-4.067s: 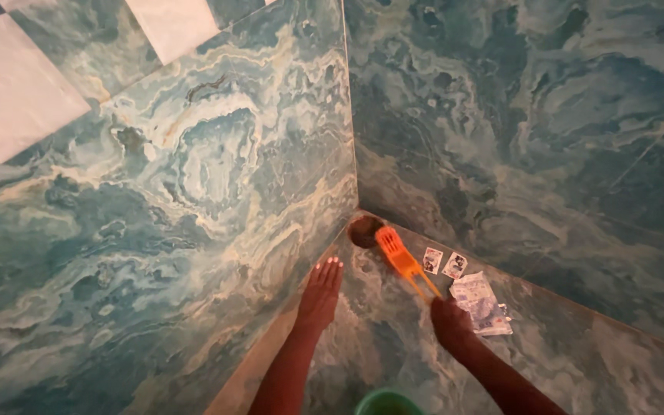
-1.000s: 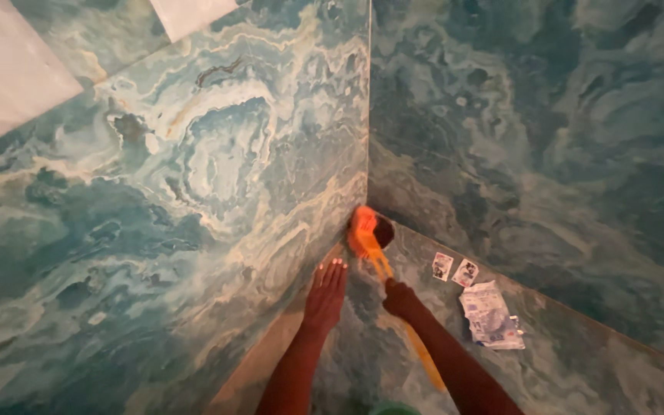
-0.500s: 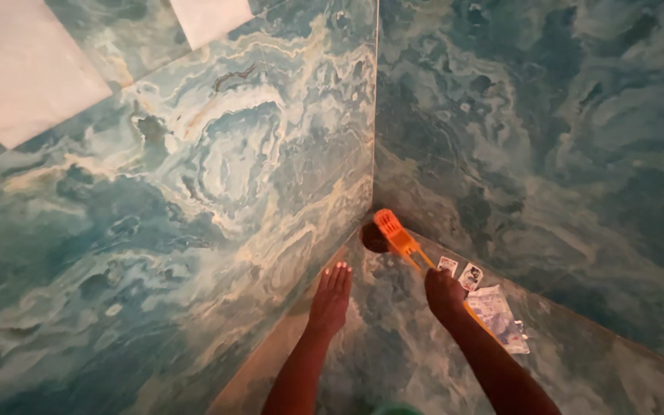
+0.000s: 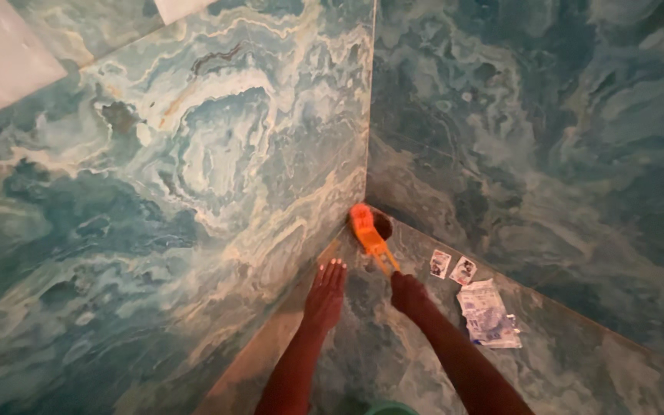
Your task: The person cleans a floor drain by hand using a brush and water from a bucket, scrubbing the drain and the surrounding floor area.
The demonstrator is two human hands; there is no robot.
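My right hand (image 4: 409,293) has its grip closed on the orange brush (image 4: 368,234), whose head sits at the dark drain hole (image 4: 383,224) in the floor corner. My left hand (image 4: 326,293) lies flat and open on the floor (image 4: 570,361). I judge this mid-scrub; next calls for firm short strokes.

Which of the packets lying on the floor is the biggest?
The clear crumpled plastic packet, farthest from the corner drain hole; the two small sachets beside it are much smaller.
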